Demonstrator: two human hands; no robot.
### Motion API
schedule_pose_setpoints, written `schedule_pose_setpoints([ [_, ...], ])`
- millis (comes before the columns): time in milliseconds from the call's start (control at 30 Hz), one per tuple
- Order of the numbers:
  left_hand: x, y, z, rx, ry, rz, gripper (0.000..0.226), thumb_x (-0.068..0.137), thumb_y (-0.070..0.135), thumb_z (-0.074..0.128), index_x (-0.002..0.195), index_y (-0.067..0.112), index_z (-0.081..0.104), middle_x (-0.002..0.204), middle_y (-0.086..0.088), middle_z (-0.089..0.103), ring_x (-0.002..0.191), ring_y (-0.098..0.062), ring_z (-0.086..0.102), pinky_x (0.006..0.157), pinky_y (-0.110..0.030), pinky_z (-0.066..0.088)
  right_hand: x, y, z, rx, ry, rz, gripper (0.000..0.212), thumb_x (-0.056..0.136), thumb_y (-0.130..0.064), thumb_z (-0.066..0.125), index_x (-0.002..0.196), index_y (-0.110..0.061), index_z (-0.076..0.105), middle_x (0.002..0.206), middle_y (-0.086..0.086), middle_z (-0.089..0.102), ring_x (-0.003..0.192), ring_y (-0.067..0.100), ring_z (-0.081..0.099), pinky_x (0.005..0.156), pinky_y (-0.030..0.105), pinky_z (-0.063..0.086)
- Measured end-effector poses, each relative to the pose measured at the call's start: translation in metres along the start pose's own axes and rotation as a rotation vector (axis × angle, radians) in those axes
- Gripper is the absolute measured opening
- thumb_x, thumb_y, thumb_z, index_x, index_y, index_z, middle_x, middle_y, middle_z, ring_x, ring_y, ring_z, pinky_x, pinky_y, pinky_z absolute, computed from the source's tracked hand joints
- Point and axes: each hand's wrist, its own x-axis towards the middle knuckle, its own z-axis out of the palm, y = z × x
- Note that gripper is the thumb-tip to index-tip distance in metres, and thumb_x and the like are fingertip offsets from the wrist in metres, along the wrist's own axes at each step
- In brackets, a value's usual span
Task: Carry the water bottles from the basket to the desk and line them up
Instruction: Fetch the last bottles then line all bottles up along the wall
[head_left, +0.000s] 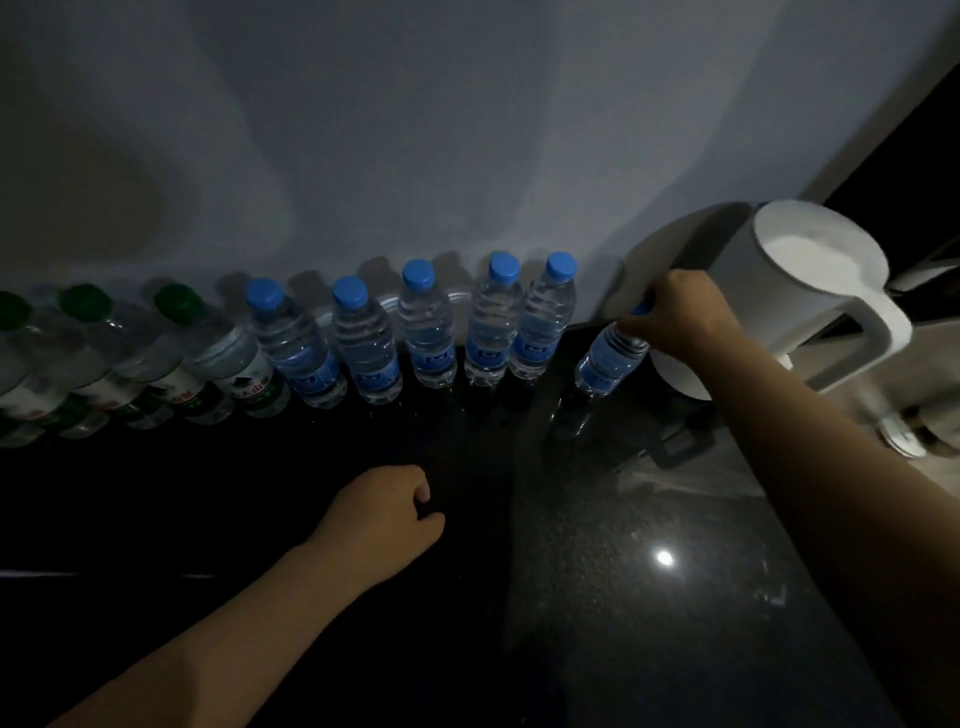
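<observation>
Our right hand (675, 317) grasps the tilted blue-capped bottle (610, 364) by its neck at the 3 o'clock end of the row (426, 332) on the desk (623, 597), likely to stand it in line, while our left hand (384, 509) rests clenched and empty at 6 o'clock

Person's arms, head view: the left hand (384, 512) and the right hand (675, 317) are both bare, as are the forearms (234, 613) up to the edge of view. Dim light leaves finer detail of the fingers indistinct.
</observation>
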Motion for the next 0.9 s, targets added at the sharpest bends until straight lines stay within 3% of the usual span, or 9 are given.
schedule_pose_setpoints([
  [133, 0.008, -0.003, -0.003, -0.035, 0.028, -0.017, 0.022, 0.084, 0.037, 0.066, 0.099, 0.022, 0.061, 0.089, 0.005, 0.061, 0.08, -0.008, 0.06, 0.075, -0.026, 0.053, 0.018, -0.006, 0.01, 0.007, 0.007, -0.031, 0.027, 0.076, -0.02, 0.076, 0.091, 0.0, 0.067, 0.086, 0.015, 0.064, 0.073, 0.023, 0.053, 0.065, 0.031, 0.041],
  [367, 0.018, -0.009, -0.007, -0.079, -0.014, -0.054, 0.021, 0.084, 0.037, 0.066, 0.099, 0.023, 0.06, 0.087, 0.006, 0.06, 0.077, -0.007, 0.058, 0.073, -0.023, 0.05, 0.039, -0.014, 0.022, 0.005, 0.013, -0.088, 0.03, 0.077, -0.023, 0.076, 0.099, -0.006, 0.065, 0.095, 0.015, 0.065, 0.084, 0.028, 0.059, 0.069, 0.033, 0.045],
  [533, 0.022, -0.012, -0.013, -0.079, 0.0, -0.067, 0.021, 0.085, 0.036, 0.066, 0.098, 0.021, 0.061, 0.091, 0.0, 0.064, 0.082, -0.013, 0.062, 0.08, -0.032, 0.055, 0.048, -0.021, 0.031, 0.035, 0.01, -0.101, 0.029, 0.078, -0.022, 0.074, 0.101, -0.009, 0.062, 0.092, 0.009, 0.061, 0.082, 0.024, 0.057, 0.069, 0.033, 0.045],
  [733, 0.023, -0.019, -0.015, -0.127, -0.007, -0.07, 0.019, 0.084, 0.034, 0.066, 0.095, 0.019, 0.061, 0.091, -0.004, 0.065, 0.082, -0.017, 0.063, 0.076, -0.031, 0.054, 0.053, -0.023, 0.031, 0.029, -0.006, -0.069, 0.029, 0.083, -0.018, 0.07, 0.107, -0.008, 0.059, 0.101, 0.014, 0.062, 0.083, 0.021, 0.054, 0.072, 0.033, 0.044],
  [900, 0.017, -0.021, -0.016, -0.165, 0.022, -0.071, 0.016, 0.083, 0.034, 0.068, 0.093, 0.023, 0.061, 0.087, 0.0, 0.065, 0.078, -0.012, 0.063, 0.071, -0.026, 0.053, 0.036, -0.023, 0.028, 0.051, -0.003, -0.051, 0.045, 0.085, -0.023, 0.069, 0.121, -0.002, 0.053, 0.113, 0.021, 0.061, 0.099, 0.033, 0.059, 0.083, 0.041, 0.05],
])
